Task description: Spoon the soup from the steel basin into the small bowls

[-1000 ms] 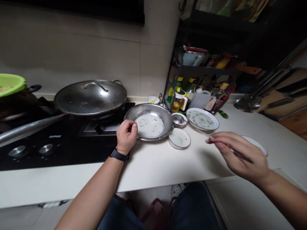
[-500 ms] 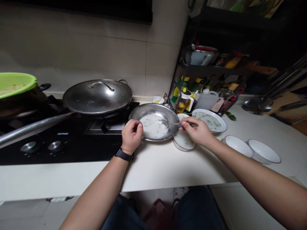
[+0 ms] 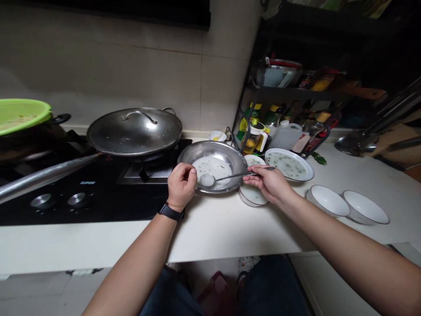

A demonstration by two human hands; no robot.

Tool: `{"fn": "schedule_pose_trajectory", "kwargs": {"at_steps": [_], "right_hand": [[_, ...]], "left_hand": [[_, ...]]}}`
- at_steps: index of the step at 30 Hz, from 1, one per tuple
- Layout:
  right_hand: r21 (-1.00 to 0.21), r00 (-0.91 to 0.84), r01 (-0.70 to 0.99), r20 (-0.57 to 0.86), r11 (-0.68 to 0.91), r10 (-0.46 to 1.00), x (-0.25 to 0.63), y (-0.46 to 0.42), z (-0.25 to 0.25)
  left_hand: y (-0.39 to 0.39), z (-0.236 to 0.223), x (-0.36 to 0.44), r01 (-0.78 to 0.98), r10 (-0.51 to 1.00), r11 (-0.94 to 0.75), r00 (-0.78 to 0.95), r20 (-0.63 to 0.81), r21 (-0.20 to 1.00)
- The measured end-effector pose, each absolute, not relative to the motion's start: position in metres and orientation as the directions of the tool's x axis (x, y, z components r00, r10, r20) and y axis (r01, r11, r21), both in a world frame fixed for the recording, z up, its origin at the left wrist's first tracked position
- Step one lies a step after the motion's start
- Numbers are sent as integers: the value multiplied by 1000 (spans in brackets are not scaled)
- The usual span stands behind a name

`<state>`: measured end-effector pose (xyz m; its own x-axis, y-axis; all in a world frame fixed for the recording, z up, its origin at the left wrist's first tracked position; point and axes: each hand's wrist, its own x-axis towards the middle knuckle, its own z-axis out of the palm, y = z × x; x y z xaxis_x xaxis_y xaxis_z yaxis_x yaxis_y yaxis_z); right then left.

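**While the right hand (image 3: 270,184) pinches a spoon (image 3: 208,180) over a steel basin (image 3: 213,153), the left hand (image 3: 180,186) sits at the rim**

Right-hand grip narrow: thumb and fingers closed on the far end of the thin metal handle, a long reach that seems to keep the knuckles clear of the basin. Spoon's rounded bowl lies inside the basin, over milky liquid (image 3: 213,169) flecked with green; contact with the surface cannot be told. Left-hand fingers curled against the near rim, probably steadying the shallow, polished basin; whether they pinch anything cannot be told. Basin stands on a white countertop (image 3: 230,232), just beside a small white bowl (image 3: 251,196). Rimmed plate (image 3: 289,164) with similar liquid lies near the right hand.
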<state>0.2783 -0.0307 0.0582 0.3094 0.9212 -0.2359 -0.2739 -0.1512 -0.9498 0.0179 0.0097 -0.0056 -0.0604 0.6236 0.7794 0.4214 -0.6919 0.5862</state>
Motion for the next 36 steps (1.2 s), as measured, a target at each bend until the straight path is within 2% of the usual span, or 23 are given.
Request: {"fn": "schedule_pose_trajectory", "kwargs": {"at_steps": [10, 17, 22, 26, 30, 33, 34, 36], "right_hand": [[-971, 420, -219, -184, -98, 888, 313, -46, 99], [-988, 477, -156, -91, -17, 874, 367, -76, 111], [-983, 523, -154, -165, -98, 837, 391, -104, 110], [-988, 544, -96, -153, -120, 825, 402, -121, 102], [-985, 549, 85, -79, -149, 832, 401, -136, 98], [-923, 488, 361, 64, -134, 871, 395, -150, 98], [-873, 424, 482, 160, -73, 891, 392, -155, 97], [-699, 187, 701, 374, 143, 908, 390, -166, 96]], "left_hand": [[11, -7, 18, 450, 631, -674, -63, 773, 587], [13, -9, 17, 454, 629, -673, -61, 775, 583], [14, -11, 17, 463, 625, -673, -62, 778, 577], [14, -10, 17, 471, 625, -669, -62, 778, 575], [13, -10, 17, 470, 626, -670, -60, 778, 575], [13, -10, 17, 470, 628, -669, -58, 776, 576], [13, -10, 17, 471, 630, -667, -59, 775, 578], [12, -9, 17, 471, 635, -662, -61, 770, 583]]}}
